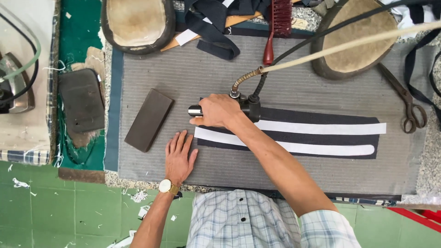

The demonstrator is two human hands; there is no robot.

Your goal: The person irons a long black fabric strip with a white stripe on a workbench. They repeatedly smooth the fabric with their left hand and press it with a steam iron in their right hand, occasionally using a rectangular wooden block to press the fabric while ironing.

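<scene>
Right hand: the right hand (219, 111) is wrapping its fingers tight around the handle of a black iron (241, 106), which is sitting on the left end of the dark cloth (317, 137)
Left hand: the left hand (179, 156) is lying flat and open on the grey pad (294, 174), holding nothing, just beside the cloth's left end, near the front edge
Cloth: it's lying across the middle of the pad, with two white strips (321, 128) running along it
Hoses: a cream hose (349, 45) and a black cable (294, 50) are running off the iron toward the far right corner
Block: a dark block (149, 120) is sitting toward the pad's left edge
Scissors: the scissors (406, 102) are lying at the right edge
Brush: a red brush (277, 25) is lying at the far edge
</scene>
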